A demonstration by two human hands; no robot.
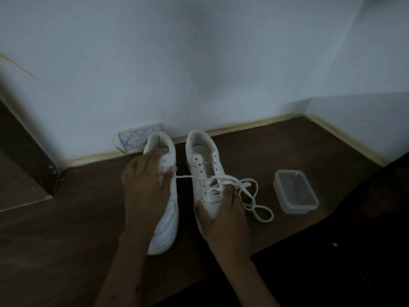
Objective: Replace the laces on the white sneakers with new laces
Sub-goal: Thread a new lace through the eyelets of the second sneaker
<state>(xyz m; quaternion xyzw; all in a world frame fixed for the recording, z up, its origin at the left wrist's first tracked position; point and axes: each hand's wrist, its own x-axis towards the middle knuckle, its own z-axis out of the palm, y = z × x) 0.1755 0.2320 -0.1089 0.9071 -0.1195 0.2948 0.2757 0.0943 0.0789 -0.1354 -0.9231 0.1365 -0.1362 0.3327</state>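
Two white sneakers stand side by side on a dark wooden surface, heels toward the wall. The left sneaker (164, 227) shows bare eyelets and no lace. My left hand (145, 185) hovers over it and pinches one end of a white lace (250, 196) between thumb and fingers. The lace runs taut to the right sneaker (202, 160), threads through its lower eyelets, and trails in loose loops on the surface to the right. My right hand (223, 218) grips the toe of the right sneaker, thumb on its left side.
A clear plastic container (295, 191) sits open to the right of the loose lace. A small patterned card (135, 138) leans against the white wall behind the left sneaker. The wooden surface (77, 229) drops off at the dark lower right.
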